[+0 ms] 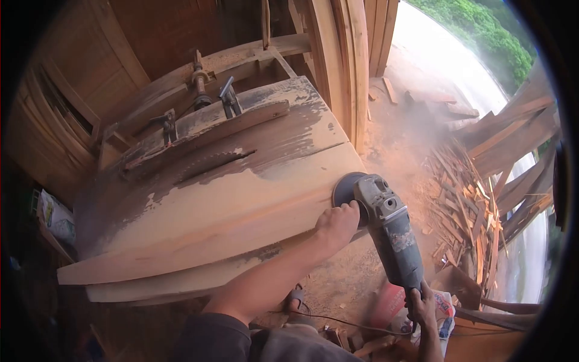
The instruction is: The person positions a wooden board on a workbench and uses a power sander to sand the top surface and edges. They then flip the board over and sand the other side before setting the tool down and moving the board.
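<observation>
An angle grinder with a round disc slants across the right of the view. My left hand is closed around its front, just behind the disc, probably on a side handle that the fingers hide. My right hand wraps the rear handle, where the cord leaves. The disc overlaps the right end of a long curved wooden piece along the bench's near edge. A second curved wooden piece shows below it. Pale dust covers much of the dark bench top.
Metal clamps and a wooden fence strip stand on the bench's far side, by a slot. Wooden boards rise behind it. Wood offcuts are heaped at right. A printed sack and cord lie below.
</observation>
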Available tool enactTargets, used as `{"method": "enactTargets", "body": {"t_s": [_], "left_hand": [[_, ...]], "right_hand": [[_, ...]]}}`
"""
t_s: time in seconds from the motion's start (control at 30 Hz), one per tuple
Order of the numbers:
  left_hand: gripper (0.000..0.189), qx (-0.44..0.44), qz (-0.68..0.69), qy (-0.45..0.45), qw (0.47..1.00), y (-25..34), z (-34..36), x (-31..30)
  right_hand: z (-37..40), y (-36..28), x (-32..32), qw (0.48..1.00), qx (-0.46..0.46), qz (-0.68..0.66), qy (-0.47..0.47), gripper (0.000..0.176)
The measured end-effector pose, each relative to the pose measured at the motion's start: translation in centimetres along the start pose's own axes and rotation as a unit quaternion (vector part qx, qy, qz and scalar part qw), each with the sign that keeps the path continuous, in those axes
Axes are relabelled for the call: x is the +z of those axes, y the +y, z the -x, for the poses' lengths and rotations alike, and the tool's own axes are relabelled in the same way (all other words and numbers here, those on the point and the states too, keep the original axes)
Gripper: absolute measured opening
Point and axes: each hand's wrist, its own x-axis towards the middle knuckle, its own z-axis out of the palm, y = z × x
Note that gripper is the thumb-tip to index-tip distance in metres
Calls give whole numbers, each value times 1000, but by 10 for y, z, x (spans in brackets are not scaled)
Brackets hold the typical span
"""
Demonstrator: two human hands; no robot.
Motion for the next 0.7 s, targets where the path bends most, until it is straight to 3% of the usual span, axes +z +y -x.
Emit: {"method": "enactTargets", "body": {"t_s": [0.2,0.23,0.27,0.5,0.7], "left_hand": [[15,-47,-4,-36,998,-55,87,-35],[14,-60,-10,-38,997,-67,108,-42],[13,-73,-16,-41,996,-80,131,-49],[23,-224,-14,-16,974,-193,316,-84],[34,-310,-25,33,950,-303,497,-119]], "right_hand": [[34,-2,51,997,-31,27,-68,56],[38,5,67,991,-111,64,-49,59],[44,8,76,987,-122,77,-64,60],[118,-85,207,966,-146,104,-185,70],[192,-139,346,916,-205,220,-265,78]]}}
